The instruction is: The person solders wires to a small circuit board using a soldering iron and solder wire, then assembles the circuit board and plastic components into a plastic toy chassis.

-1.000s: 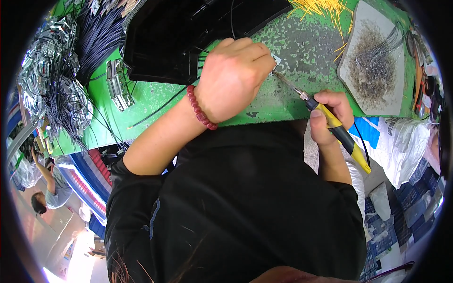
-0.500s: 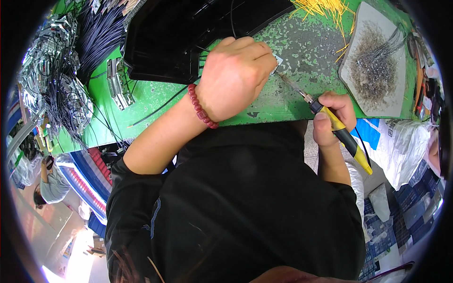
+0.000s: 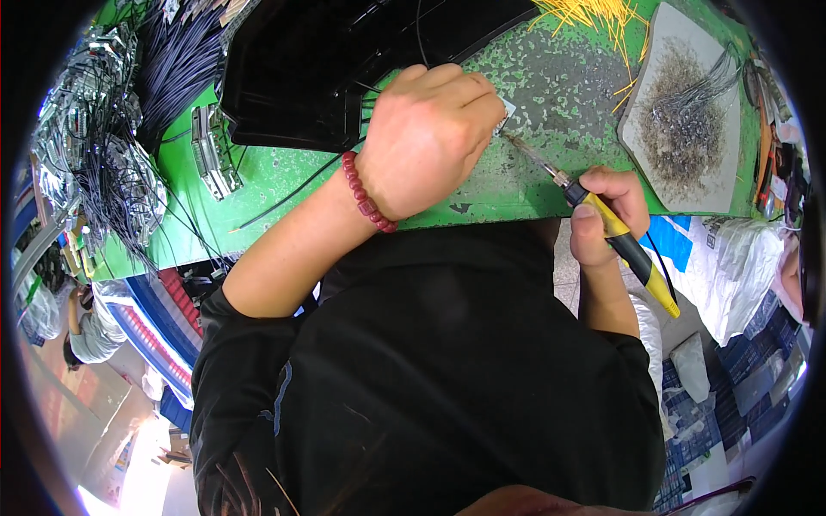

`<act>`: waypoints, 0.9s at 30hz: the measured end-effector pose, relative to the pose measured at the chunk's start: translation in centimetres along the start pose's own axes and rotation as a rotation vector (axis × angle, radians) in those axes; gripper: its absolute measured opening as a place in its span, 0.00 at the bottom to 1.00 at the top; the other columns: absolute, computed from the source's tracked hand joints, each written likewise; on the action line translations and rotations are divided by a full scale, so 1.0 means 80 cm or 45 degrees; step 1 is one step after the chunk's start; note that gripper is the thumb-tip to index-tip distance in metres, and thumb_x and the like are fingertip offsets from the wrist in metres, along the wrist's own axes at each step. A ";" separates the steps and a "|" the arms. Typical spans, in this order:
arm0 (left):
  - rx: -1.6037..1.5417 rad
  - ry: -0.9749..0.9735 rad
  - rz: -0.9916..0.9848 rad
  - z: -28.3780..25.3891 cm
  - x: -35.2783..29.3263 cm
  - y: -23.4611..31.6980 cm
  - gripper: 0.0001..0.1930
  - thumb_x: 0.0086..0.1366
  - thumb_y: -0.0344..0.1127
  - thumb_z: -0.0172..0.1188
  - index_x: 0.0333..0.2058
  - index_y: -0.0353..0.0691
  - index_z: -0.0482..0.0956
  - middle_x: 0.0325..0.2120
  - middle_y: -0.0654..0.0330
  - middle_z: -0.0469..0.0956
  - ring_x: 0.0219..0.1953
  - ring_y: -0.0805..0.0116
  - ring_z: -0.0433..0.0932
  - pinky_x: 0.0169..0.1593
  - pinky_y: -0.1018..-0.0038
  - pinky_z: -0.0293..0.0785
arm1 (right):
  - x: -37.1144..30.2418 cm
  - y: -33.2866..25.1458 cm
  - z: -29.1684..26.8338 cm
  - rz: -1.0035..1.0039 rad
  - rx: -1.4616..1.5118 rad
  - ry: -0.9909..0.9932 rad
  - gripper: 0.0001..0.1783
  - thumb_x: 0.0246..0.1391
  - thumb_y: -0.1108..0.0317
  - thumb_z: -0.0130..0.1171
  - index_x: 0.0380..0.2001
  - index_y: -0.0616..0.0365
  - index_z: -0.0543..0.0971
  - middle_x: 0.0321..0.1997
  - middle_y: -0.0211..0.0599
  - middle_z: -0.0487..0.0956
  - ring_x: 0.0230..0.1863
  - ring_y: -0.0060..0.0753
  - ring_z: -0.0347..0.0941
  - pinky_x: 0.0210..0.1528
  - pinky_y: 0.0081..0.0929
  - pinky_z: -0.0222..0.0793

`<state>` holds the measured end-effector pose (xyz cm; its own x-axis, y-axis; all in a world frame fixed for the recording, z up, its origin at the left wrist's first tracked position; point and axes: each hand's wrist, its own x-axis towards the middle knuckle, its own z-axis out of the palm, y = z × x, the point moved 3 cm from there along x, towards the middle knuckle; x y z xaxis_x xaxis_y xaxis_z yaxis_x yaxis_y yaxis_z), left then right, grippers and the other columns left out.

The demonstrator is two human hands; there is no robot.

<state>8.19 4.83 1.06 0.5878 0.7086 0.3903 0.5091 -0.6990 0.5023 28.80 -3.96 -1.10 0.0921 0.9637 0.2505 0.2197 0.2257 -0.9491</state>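
Observation:
My left hand (image 3: 430,133), with a dark red bead bracelet (image 3: 361,199) at the wrist, is closed with its back upward. From its fingertips juts the edge of a small white and silvery piece (image 3: 509,109); the rest of it is hidden under the hand. In my right hand (image 3: 621,202) is a yellow and black soldering iron (image 3: 638,260), gripped by its handle. Its tip points up and left, close to the small piece; I cannot tell whether they touch. Thin black wires show beside my left hand, near a large black plastic housing (image 3: 292,95).
On the green worktable (image 3: 542,185), silver metal parts (image 3: 213,153) and bundled black wires (image 3: 176,77) lie left. Yellow wires (image 3: 594,19) lie at the far edge. A grey board (image 3: 644,120) with dark residue and fine wires stands right. Another person (image 3: 95,331) is at far left.
My left hand has shifted very slightly, and the black housing sits a touch further left. The soldering iron has hardly moved. The person at far left has changed posture a little.

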 end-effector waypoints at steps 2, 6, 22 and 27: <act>0.003 0.002 0.001 0.002 0.000 -0.001 0.06 0.47 0.26 0.64 0.25 0.40 0.76 0.29 0.64 0.78 0.30 0.64 0.75 0.32 0.70 0.69 | 0.002 -0.002 0.000 -0.001 -0.007 -0.012 0.20 0.50 0.55 0.66 0.33 0.62 0.74 0.24 0.34 0.76 0.21 0.18 0.65 0.24 0.18 0.59; 0.012 0.079 0.029 0.004 0.000 -0.002 0.04 0.47 0.29 0.62 0.23 0.43 0.76 0.25 0.67 0.76 0.29 0.67 0.74 0.31 0.71 0.66 | 0.005 -0.004 0.002 -0.058 -0.070 -0.070 0.16 0.48 0.61 0.64 0.33 0.62 0.74 0.23 0.34 0.76 0.21 0.19 0.66 0.24 0.18 0.60; 0.021 0.088 0.051 0.007 -0.003 -0.003 0.04 0.46 0.29 0.62 0.21 0.44 0.74 0.22 0.67 0.72 0.28 0.67 0.73 0.30 0.71 0.65 | -0.001 -0.001 0.007 0.009 0.123 0.170 0.19 0.51 0.68 0.61 0.43 0.65 0.70 0.34 0.40 0.76 0.32 0.27 0.73 0.38 0.22 0.70; 0.025 0.105 0.062 0.006 -0.003 -0.004 0.04 0.46 0.30 0.62 0.22 0.44 0.75 0.22 0.67 0.72 0.28 0.67 0.73 0.30 0.71 0.66 | 0.007 -0.009 0.014 0.016 -0.020 0.098 0.23 0.55 0.64 0.61 0.49 0.63 0.68 0.36 0.42 0.78 0.33 0.27 0.73 0.40 0.23 0.69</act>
<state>8.21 4.79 0.41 0.5588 0.6787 0.4765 0.4936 -0.7340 0.4665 27.59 -3.44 -0.46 0.1692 0.9525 0.2534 0.2336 0.2110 -0.9492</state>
